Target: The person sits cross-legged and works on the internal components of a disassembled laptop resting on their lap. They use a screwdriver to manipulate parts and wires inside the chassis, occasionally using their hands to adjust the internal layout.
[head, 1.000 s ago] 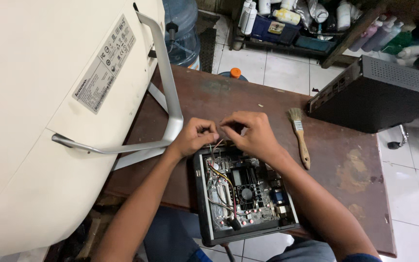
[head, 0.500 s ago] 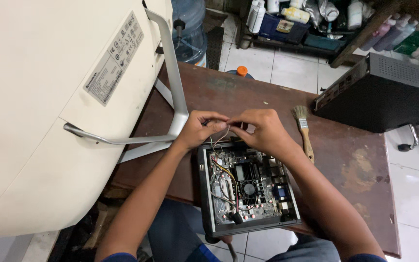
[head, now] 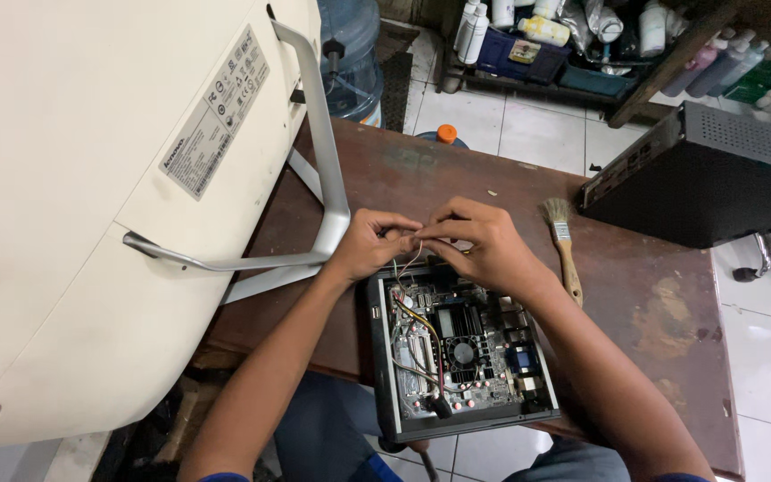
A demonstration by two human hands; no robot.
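An opened small black computer case [head: 384, 375] lies on the brown wooden table [head: 457, 178], its circuit board [head: 457, 353] with a small fan and coloured wires [head: 421, 326] exposed. My left hand [head: 369, 243] and my right hand [head: 479, 243] meet just above the case's far edge. Both pinch the ends of the thin wires that rise from the board. The fingertips touch each other, and what is between them is too small to make out.
A large white all-in-one computer [head: 91, 178] lies face down at the left, its metal stand [head: 327, 170] reaching toward my left hand. A paintbrush [head: 566, 245] lies right of my right hand. A black box case [head: 707, 178] sits at the far right. Bottles fill a back shelf [head: 582, 36].
The view has shifted a little. Both hands stay together at the case's far edge, working the wires, with only small finger movement.
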